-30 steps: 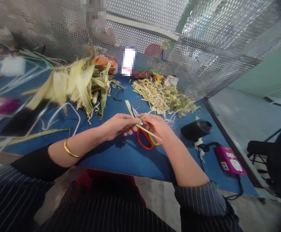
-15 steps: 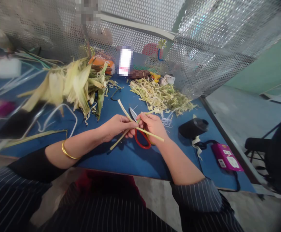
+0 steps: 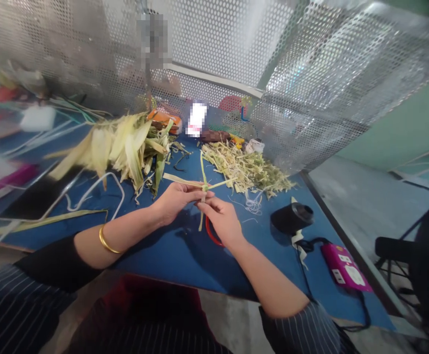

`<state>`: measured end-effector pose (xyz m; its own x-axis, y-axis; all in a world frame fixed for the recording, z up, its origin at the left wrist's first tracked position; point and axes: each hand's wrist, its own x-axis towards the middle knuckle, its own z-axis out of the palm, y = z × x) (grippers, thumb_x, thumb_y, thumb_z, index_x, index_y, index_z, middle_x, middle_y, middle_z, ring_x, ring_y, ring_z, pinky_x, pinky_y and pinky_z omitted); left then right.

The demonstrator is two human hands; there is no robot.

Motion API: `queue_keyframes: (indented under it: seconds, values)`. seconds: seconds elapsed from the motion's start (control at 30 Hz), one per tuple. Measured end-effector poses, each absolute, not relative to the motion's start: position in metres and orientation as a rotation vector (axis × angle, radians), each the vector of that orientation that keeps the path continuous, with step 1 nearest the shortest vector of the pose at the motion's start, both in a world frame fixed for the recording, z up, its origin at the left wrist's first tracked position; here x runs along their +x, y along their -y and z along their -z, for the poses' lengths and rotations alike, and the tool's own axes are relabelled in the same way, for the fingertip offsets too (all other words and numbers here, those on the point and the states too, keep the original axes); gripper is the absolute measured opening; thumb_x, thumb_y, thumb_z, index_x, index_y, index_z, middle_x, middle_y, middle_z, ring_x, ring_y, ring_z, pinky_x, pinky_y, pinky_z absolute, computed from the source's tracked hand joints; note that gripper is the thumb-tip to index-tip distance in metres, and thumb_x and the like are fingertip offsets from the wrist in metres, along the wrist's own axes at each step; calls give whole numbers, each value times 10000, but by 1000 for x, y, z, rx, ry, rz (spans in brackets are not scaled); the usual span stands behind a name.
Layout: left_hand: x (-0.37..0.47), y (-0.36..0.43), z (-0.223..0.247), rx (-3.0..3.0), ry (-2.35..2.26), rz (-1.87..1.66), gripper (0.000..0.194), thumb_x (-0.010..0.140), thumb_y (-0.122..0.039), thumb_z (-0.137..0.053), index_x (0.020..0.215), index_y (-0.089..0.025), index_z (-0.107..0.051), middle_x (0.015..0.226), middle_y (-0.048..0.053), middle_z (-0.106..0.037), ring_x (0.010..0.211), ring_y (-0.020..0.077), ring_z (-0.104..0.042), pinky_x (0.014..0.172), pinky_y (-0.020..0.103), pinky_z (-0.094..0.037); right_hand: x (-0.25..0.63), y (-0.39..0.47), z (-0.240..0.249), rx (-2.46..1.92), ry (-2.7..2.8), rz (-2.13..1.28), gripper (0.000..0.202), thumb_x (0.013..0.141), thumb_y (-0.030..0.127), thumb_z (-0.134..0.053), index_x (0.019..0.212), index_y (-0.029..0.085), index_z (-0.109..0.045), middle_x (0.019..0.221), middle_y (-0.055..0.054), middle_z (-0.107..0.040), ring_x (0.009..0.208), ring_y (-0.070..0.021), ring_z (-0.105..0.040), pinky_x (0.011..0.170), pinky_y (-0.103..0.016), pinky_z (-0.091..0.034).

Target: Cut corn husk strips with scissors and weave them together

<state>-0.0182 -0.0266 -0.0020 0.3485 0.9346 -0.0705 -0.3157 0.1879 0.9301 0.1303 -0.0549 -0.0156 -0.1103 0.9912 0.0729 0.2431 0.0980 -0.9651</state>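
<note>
Pale green corn husk strips [image 3: 202, 167] cross at a small knot in front of me, their ends sticking out in several directions. My left hand [image 3: 179, 200] is closed, pinching the strips between thumb and fingers just left of the knot. Close below the knot, my right hand [image 3: 222, 219] is also closed, thumb and forefinger on a strip end. Scissors with a red handle [image 3: 210, 232] lie on the table under my right hand, which hides most of them.
Whole corn husks [image 3: 126, 145] are heaped at the left, shredded husk scraps [image 3: 246, 164] at the back right. A black cylindrical device [image 3: 291, 219] and a magenta power strip [image 3: 344, 268] stand right. A dark tablet [image 3: 39, 196] and a white cable [image 3: 120, 189] lie left.
The strips have turned from a loose cross into a knotted one with ends spread out. My right hand has shifted down below the crossing, covering more of the scissors. The camera view has tilted.
</note>
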Motion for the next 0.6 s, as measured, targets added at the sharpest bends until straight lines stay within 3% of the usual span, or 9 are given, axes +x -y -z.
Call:
queue_keyframes:
  seconds: [0.2,0.43,0.6]
  values:
    - [-14,29,3,985,-766,-1036,190,662,-174,-741,836,-109,-700,860,75,-715,753,134,-626,692,247,-479,130,54,15,-1130,1575,-975,227,819,283,-569,639,197,-677,848,-25,-651,882,-185,-597,859,-302,-429]
    - [-17,25,4,858,-802,-967,207,647,-156,-753,834,-128,-669,831,47,-700,762,133,-640,728,252,-506,134,55,15,-1160,1687,-971,252,827,326,-574,629,194,-655,782,-16,-620,828,-175,-579,805,-291,-431]
    - [-24,21,2,795,-746,-923,160,701,-147,-707,855,-121,-672,761,37,-676,717,115,-635,783,259,-510,146,43,17,-1128,1158,-1240,216,761,412,-665,808,204,-634,677,33,-573,620,-112,-541,649,-256,-446]
